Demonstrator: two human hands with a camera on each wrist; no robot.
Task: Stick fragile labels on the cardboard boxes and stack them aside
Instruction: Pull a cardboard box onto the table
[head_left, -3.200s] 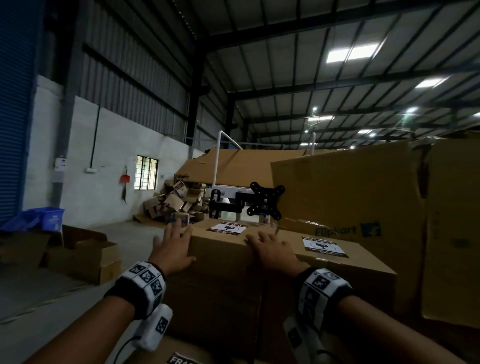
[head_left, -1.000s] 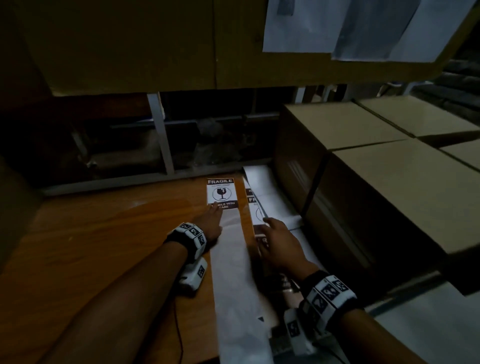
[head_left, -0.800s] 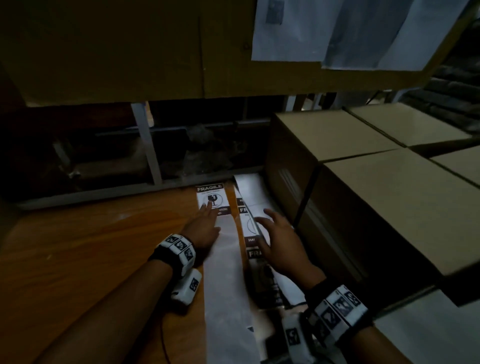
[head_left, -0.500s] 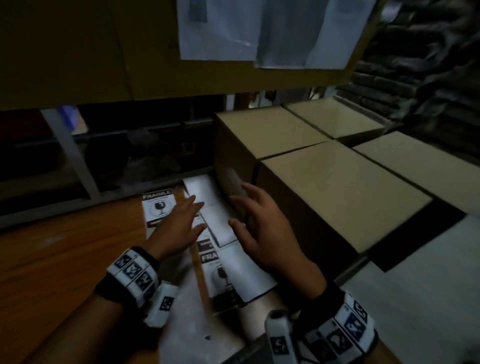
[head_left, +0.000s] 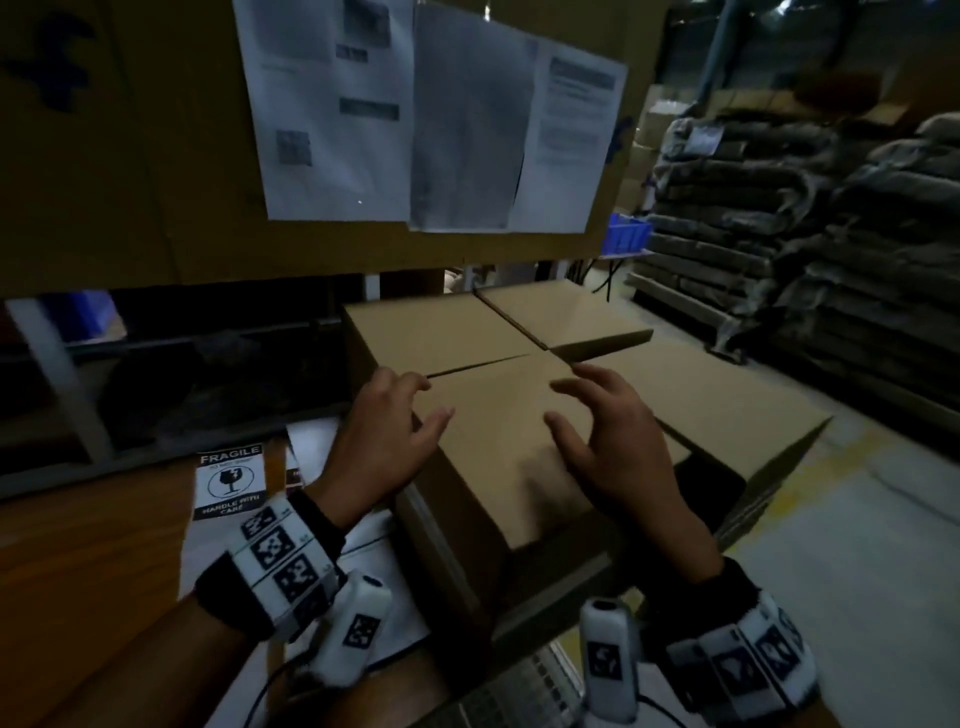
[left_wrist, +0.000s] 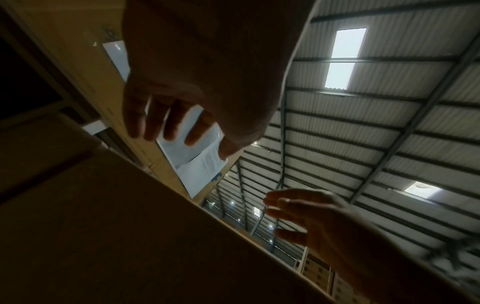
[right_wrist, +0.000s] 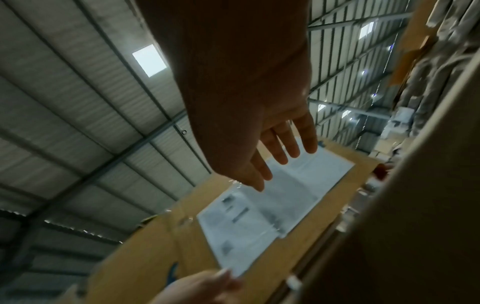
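Dim warehouse bench (head_left: 93, 561): a fragile label (head_left: 228, 483) lies beside the nearest cardboard box (head_left: 498, 431). Left hand (head_left: 387, 441) and right hand (head_left: 608, 441) hover over that box, fingers spread, holding nothing.

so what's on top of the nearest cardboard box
Only both hands above the nearest cardboard box: left hand, right hand, open. No label shows; beneath the hands is hidden.

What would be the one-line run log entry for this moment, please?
phase: reaching for nearest cardboard box | left hand: open, above box | right hand: open, above box | fragile label: on table, not applied
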